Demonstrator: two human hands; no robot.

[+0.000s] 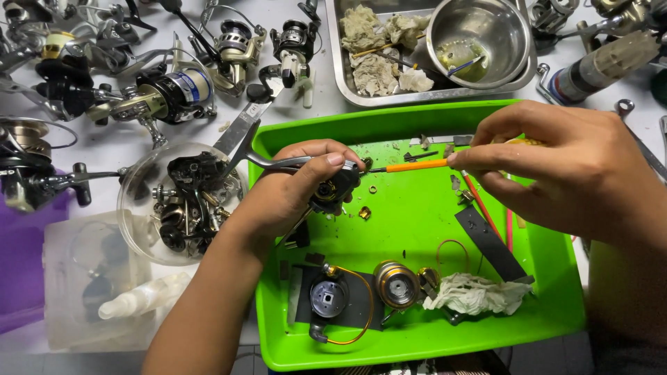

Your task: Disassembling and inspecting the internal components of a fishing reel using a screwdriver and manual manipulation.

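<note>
My left hand (295,187) grips a dark fishing reel body (333,187) over the bright green tray (417,347), with the reel's silver stem sticking out to the upper left. My right hand (563,163) pinches an orange-handled tool (415,165) whose thin tip points at the reel body. In the tray below lie a black rotor with a gold bail wire (332,298), a gold spool (396,283), a crumpled white rag (479,293), a black strip (490,243) and small loose parts.
A clear round bowl of dark reel parts (182,205) sits left of the tray. Several spinning reels (174,90) crowd the upper left. A steel tray (389,94) with rags and a steel bowl (479,31) stands behind. A clear plastic box (104,292) holds a white bottle.
</note>
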